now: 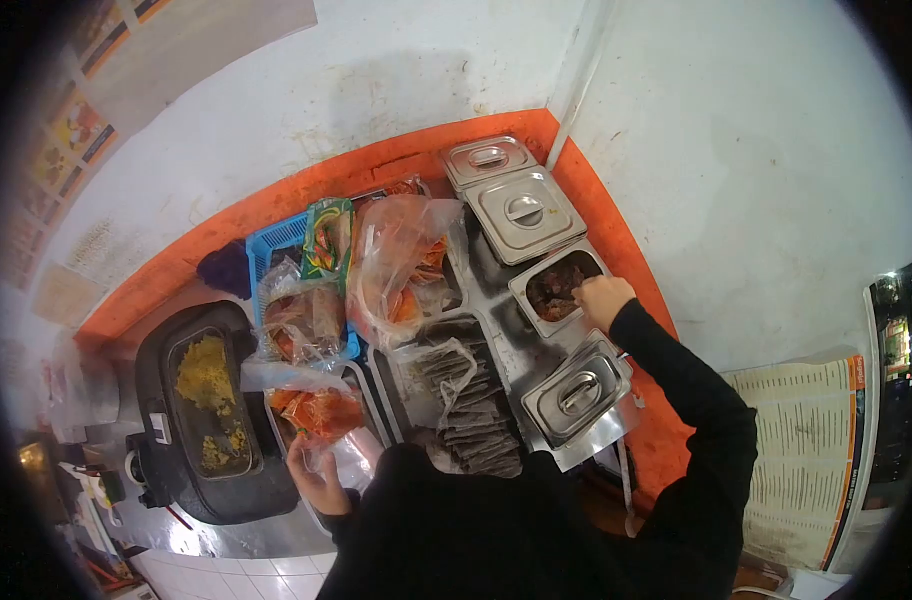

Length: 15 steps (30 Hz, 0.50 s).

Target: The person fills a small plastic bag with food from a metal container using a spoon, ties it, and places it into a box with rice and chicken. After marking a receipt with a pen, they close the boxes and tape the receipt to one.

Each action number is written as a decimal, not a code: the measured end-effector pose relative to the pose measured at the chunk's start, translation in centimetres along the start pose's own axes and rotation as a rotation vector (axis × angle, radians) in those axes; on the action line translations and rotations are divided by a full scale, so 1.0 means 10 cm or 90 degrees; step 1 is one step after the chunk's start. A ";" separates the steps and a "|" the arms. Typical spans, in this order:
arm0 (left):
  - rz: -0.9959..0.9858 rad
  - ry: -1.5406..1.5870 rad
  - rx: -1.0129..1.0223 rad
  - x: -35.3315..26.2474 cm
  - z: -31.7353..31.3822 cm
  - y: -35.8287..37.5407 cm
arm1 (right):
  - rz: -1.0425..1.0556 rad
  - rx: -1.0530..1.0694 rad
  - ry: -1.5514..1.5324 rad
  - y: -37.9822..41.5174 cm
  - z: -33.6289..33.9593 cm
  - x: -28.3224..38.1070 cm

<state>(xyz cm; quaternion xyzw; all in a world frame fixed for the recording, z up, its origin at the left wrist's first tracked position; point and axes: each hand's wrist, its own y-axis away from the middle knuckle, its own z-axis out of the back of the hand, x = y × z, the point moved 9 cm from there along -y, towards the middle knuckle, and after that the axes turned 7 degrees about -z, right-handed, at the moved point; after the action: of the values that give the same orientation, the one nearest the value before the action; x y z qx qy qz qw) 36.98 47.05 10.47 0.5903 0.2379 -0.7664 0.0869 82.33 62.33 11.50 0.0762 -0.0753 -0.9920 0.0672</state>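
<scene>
My right hand [604, 300] reaches over the edge of a square metal container [521, 290] that holds dark brown food [554, 292]. Its fingers are bent together at the food, and anything between them is too small to name. My left hand [319, 478] is at the lower left, beside a clear plastic bag of orange-red food [321, 412]. The fingers of that hand are curled at the bag's lower edge, in contact with the plastic. A metal lid [579, 397] lies tilted just below the open container.
Lidded metal containers [526, 212] stand at the back. Dark wrapped strips [466, 395] fill a central tray. Left of them are a blue basket [276, 235], bagged food [391, 260] and a black cooker [161, 360] with yellow food. An orange-banded wall [616, 215] borders the counter.
</scene>
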 end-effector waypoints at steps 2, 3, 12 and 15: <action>0.010 0.020 -0.006 0.03 0.00 -0.01 | -0.010 0.003 -0.006 0.08 -0.01 0.07; -0.008 0.008 0.006 0.05 0.00 -0.01 | -0.019 0.008 -0.013 0.11 0.01 0.12; -0.031 0.040 0.019 0.07 0.07 0.01 | -0.155 -0.136 -0.435 0.23 -0.13 -0.27; -0.026 0.010 0.012 0.01 0.10 0.01 | -0.295 -0.013 -0.569 0.32 -0.31 -0.40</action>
<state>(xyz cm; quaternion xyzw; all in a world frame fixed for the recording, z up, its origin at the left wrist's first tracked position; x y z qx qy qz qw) 36.13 46.52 10.54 0.5922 0.2432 -0.7656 0.0634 87.18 59.38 9.58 -0.3422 -0.0678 -0.9171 -0.1930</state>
